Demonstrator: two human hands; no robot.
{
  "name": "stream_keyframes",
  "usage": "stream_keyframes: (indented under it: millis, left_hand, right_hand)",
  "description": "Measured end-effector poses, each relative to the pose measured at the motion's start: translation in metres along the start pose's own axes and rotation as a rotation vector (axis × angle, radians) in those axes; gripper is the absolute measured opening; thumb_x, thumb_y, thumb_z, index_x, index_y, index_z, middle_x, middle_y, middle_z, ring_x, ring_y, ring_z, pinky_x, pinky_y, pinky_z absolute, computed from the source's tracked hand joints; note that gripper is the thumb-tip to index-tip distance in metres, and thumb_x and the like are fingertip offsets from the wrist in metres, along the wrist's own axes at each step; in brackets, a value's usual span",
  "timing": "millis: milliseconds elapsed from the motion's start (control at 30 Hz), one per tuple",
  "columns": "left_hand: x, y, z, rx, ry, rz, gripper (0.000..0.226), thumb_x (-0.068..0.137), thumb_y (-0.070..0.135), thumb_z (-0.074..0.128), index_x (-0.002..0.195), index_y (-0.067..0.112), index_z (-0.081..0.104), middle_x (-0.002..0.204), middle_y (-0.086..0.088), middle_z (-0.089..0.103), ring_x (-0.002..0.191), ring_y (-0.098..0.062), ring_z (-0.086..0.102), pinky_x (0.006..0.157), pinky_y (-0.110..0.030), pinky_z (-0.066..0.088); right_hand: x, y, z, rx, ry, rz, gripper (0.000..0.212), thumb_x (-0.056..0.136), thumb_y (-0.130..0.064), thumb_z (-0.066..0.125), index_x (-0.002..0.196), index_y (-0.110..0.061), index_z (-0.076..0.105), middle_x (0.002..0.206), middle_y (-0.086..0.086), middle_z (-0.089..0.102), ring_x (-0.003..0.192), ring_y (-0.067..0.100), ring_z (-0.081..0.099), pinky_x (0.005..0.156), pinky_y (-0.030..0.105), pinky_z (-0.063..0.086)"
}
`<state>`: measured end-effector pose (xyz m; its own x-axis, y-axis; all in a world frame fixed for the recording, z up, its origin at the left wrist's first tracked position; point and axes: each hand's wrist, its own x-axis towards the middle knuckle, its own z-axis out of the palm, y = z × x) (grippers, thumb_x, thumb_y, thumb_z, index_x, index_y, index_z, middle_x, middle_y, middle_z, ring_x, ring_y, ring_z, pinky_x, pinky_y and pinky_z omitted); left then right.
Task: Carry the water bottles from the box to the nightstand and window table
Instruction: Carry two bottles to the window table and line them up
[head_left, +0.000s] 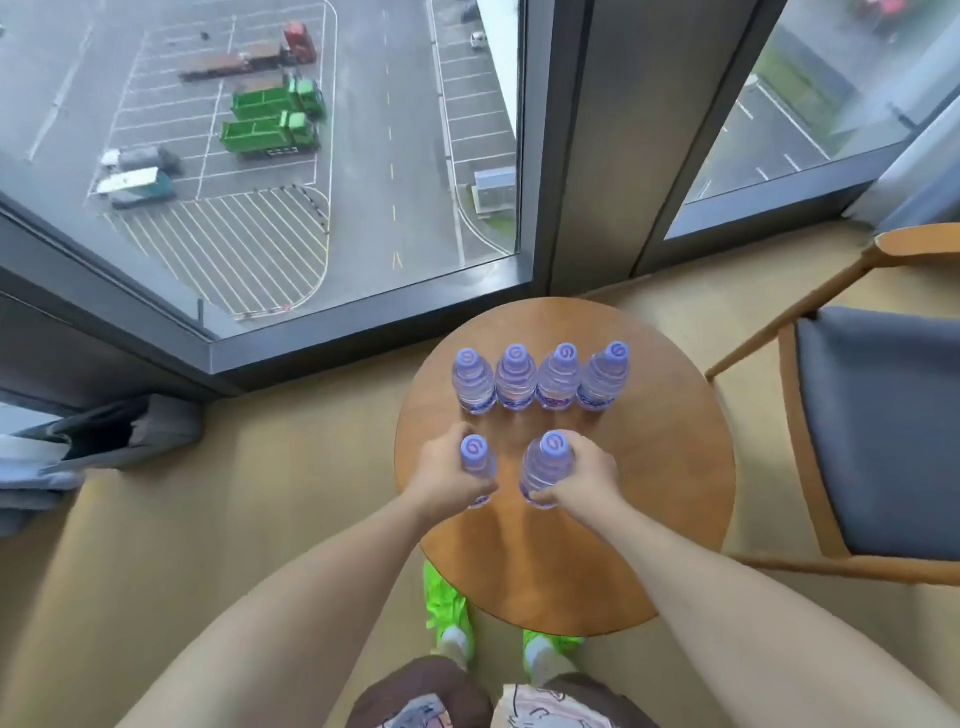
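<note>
A round wooden window table (675, 467) stands below me by the glass. Several clear water bottles with purple caps stand upright in a row (540, 379) along its far side. My left hand (447, 475) grips another bottle (477, 457) around its body, standing on the table nearer to me. My right hand (584, 478) grips one more bottle (545, 467) just to the right of it. Both held bottles are upright with their bases at the tabletop. The box is not in view.
A wooden chair with a grey seat cushion (878, 436) stands right of the table. Floor-to-ceiling windows (260, 156) and a dark frame post (587, 145) run behind it. A grey folded curtain or bag (109, 436) lies at the left. My green shoe covers (447, 603) show under the table edge.
</note>
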<state>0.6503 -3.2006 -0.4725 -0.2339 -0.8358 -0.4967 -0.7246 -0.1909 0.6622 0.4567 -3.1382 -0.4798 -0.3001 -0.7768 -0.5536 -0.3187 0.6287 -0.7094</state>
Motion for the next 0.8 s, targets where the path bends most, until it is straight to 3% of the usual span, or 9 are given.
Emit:
stream_keyframes:
  millis: [100, 167, 267, 333, 400, 500, 600, 667, 800]
  left_hand:
    - [0.023, -0.011, 0.007, -0.004, -0.003, 0.038, 0.044, 0.059, 0.01, 0.083, 0.098, 0.018, 0.066, 0.092, 0.005, 0.066, 0.082, -0.01, 0.057, 0.063, -0.014, 0.046]
    - [0.039, -0.015, 0.013, 0.048, -0.001, 0.086, 0.056, 0.065, 0.012, 0.086, 0.118, 0.018, 0.068, 0.11, 0.006, 0.056, 0.097, -0.008, 0.053, 0.079, -0.012, 0.038]
    - [0.056, -0.016, 0.017, 0.09, 0.013, 0.131, 0.057, 0.071, 0.018, 0.086, 0.124, 0.022, 0.068, 0.119, 0.003, 0.043, 0.104, -0.013, 0.052, 0.09, -0.018, 0.038]
    - [0.066, -0.015, 0.018, 0.139, 0.014, 0.141, 0.06, 0.069, 0.021, 0.086, 0.126, 0.025, 0.068, 0.121, 0.001, 0.046, 0.109, -0.019, 0.054, 0.09, -0.022, 0.04]
    - [0.072, -0.014, 0.021, 0.191, 0.037, 0.163, 0.063, 0.067, 0.022, 0.087, 0.127, 0.027, 0.068, 0.123, 0.001, 0.053, 0.111, -0.022, 0.054, 0.087, -0.022, 0.037]
    - [0.076, -0.01, 0.026, 0.221, 0.106, 0.203, 0.059, 0.068, 0.023, 0.086, 0.125, 0.027, 0.07, 0.117, 0.002, 0.061, 0.102, -0.025, 0.054, 0.08, -0.021, 0.033]
    - [0.079, -0.006, 0.028, 0.257, 0.151, 0.246, 0.058, 0.07, 0.022, 0.085, 0.125, 0.026, 0.068, 0.115, 0.003, 0.067, 0.102, -0.025, 0.056, 0.08, -0.021, 0.034]
    - [0.081, -0.003, 0.029, 0.273, 0.167, 0.263, 0.061, 0.07, 0.019, 0.084, 0.128, 0.025, 0.065, 0.114, 0.002, 0.07, 0.107, -0.024, 0.056, 0.082, -0.023, 0.038]
    - [0.084, 0.005, 0.031, 0.259, 0.204, 0.266, 0.06, 0.072, 0.011, 0.081, 0.128, 0.02, 0.062, 0.11, -0.003, 0.069, 0.102, -0.028, 0.058, 0.081, -0.035, 0.048]
  right_hand:
    - [0.017, -0.002, 0.008, 0.081, 0.05, 0.041, 0.067, 0.056, 0.013, 0.087, 0.104, -0.03, 0.068, 0.096, -0.002, 0.072, 0.081, 0.014, 0.064, 0.048, 0.001, 0.04]
    - [0.03, -0.002, 0.012, 0.134, 0.091, 0.084, 0.064, 0.06, 0.019, 0.082, 0.102, -0.028, 0.067, 0.094, 0.0, 0.07, 0.066, 0.003, 0.06, 0.045, 0.001, 0.039]
    - [0.045, -0.001, 0.016, 0.122, 0.11, 0.103, 0.061, 0.065, 0.018, 0.077, 0.105, -0.027, 0.067, 0.088, -0.002, 0.068, 0.056, -0.005, 0.058, 0.045, 0.005, 0.041]
    - [0.054, 0.0, 0.017, 0.104, 0.101, 0.08, 0.065, 0.066, 0.021, 0.075, 0.114, -0.024, 0.069, 0.099, 0.0, 0.065, 0.073, 0.007, 0.063, 0.05, 0.01, 0.046]
    - [0.063, 0.002, 0.021, 0.071, 0.119, 0.036, 0.075, 0.065, 0.023, 0.077, 0.128, -0.014, 0.067, 0.117, 0.005, 0.053, 0.092, 0.016, 0.056, 0.053, 0.002, 0.043]
    - [0.075, 0.005, 0.024, 0.083, 0.154, 0.036, 0.079, 0.061, 0.025, 0.078, 0.131, -0.009, 0.066, 0.122, 0.01, 0.053, 0.09, 0.016, 0.053, 0.052, -0.003, 0.037]
    - [0.082, 0.008, 0.024, 0.065, 0.168, 0.022, 0.087, 0.052, 0.023, 0.083, 0.131, -0.011, 0.068, 0.123, 0.006, 0.061, 0.103, 0.016, 0.055, 0.069, -0.007, 0.034]
    - [0.083, 0.007, 0.023, 0.07, 0.183, 0.035, 0.083, 0.055, 0.019, 0.082, 0.13, -0.015, 0.069, 0.115, -0.002, 0.067, 0.102, 0.013, 0.06, 0.076, 0.0, 0.04]
    - [0.086, 0.001, 0.024, 0.125, 0.21, 0.085, 0.064, 0.062, 0.014, 0.077, 0.103, -0.036, 0.071, 0.079, -0.02, 0.068, 0.07, -0.004, 0.063, 0.062, 0.007, 0.05]
